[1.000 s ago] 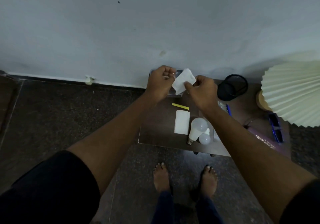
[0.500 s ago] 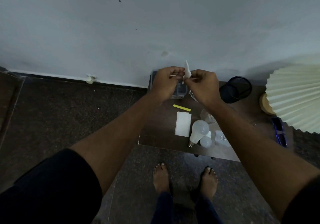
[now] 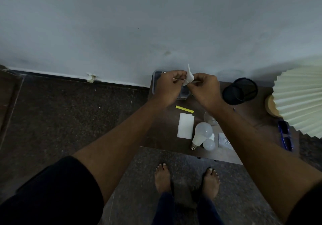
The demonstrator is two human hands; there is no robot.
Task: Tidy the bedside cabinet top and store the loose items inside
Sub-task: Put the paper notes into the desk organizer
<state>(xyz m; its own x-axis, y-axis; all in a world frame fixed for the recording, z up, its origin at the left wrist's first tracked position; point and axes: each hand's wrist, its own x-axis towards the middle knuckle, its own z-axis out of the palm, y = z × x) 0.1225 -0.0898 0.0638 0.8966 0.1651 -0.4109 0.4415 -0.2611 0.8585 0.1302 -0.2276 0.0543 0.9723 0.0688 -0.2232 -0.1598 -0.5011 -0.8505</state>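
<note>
Both hands meet above the back of the dark brown cabinet top [image 3: 165,137]. My left hand [image 3: 168,85] and my right hand [image 3: 204,88] pinch a small white paper slip [image 3: 189,76] between them, folded and standing on edge. Under the hands a clear plastic box [image 3: 156,78] sits against the wall, mostly hidden. On the top lie a yellow strip [image 3: 184,109], a white paper sheet [image 3: 185,126], a large white bulb [image 3: 201,134], a small white bulb [image 3: 209,144], a clear bulb [image 3: 209,118] and a crumpled foil packet [image 3: 223,140].
A black mesh cup [image 3: 240,90] stands at the back right. A pleated cream lampshade [image 3: 299,99] overhangs the right end, with blue glasses [image 3: 285,136] below it. Grey wall behind, dark stone floor [image 3: 69,116] to the left, my bare feet [image 3: 186,177] in front.
The paper slip, flat and open a second ago, is now folded narrow and held on edge. Both hands have drawn closer together.
</note>
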